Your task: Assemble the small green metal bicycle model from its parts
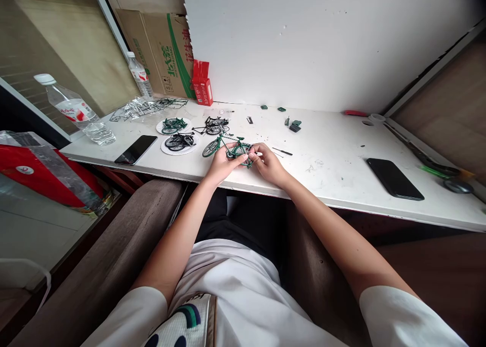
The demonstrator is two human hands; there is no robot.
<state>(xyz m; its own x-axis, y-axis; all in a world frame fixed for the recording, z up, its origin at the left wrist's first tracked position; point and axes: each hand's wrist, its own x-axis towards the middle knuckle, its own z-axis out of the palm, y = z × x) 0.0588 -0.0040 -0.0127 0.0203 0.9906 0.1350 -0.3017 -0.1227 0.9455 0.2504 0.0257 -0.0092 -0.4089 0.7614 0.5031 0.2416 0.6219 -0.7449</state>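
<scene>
A small green model bicycle is held above the front edge of the white table. My left hand is closed on its frame near the middle. My right hand pinches at its right-hand wheel, and whether a small part is between those fingertips cannot be made out. Behind the bicycle lies a black model bicycle. To the left, a white plate bears black bicycle parts, and another plate bears green ones. A thin dark screwdriver rests just right of my right hand.
Phones lie at the left and right. Bottles, a cardboard box and a red box stand at the left and back. Small green pieces lie toward the back; a mouse is far right.
</scene>
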